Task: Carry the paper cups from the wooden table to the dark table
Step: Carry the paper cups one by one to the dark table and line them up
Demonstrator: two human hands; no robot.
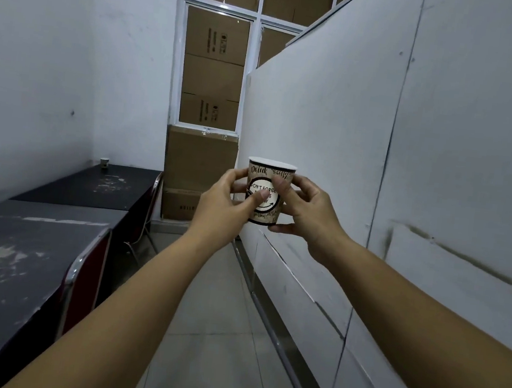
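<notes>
At your far left, a second paper cup stands on the far dark table, near the wall. Your left hand and right hand hold the printed paper cup upright in the air between them, fingers clamped around its sides. It reads "Drink" near the rim and "DON'T FORGE…" in a white circle. The cardboard boxes behind carry print too small to read.

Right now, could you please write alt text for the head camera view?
Two hands, left and right, hold an upright printed paper cup in a narrow white corridor. Dark tables line the left wall, a small cup on the far one; cardboard boxes are stacked ahead.
</notes>
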